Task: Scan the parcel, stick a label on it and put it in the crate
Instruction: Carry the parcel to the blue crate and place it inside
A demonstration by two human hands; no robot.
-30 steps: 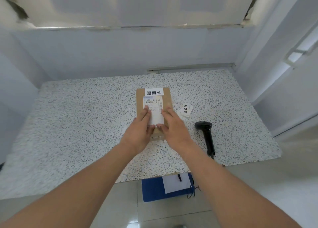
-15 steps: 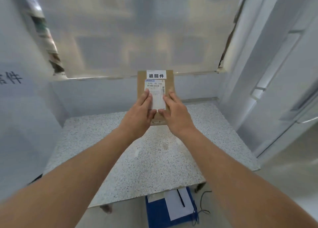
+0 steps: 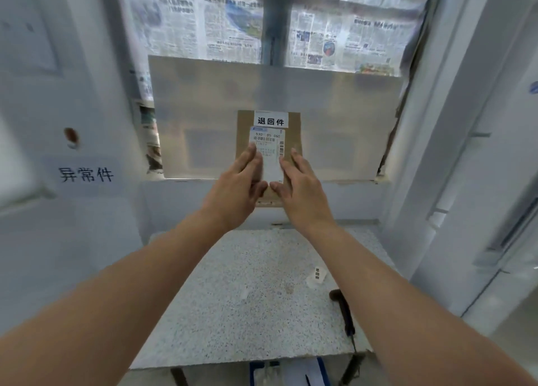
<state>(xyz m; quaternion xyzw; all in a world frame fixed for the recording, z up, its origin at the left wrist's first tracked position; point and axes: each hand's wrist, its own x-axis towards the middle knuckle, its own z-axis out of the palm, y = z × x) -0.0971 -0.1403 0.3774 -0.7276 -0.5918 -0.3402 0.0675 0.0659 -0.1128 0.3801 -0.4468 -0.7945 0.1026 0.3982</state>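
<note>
A flat brown cardboard parcel is held up in the air in front of the window, well above the table. It carries a white label with black characters along its top edge and a white barcode slip below that. My left hand grips its lower left part, fingers over the slip. My right hand grips its lower right part. A black barcode scanner lies on the table at the right. No crate is visible.
The speckled stone table stands below my arms, with a small white label piece on its right side. A blue object with white paper lies on the floor under the front edge. Newspaper covers the window behind.
Both hands have lifted the parcel off the table and raised it up and away to window height. The view has tilted upward with it.
</note>
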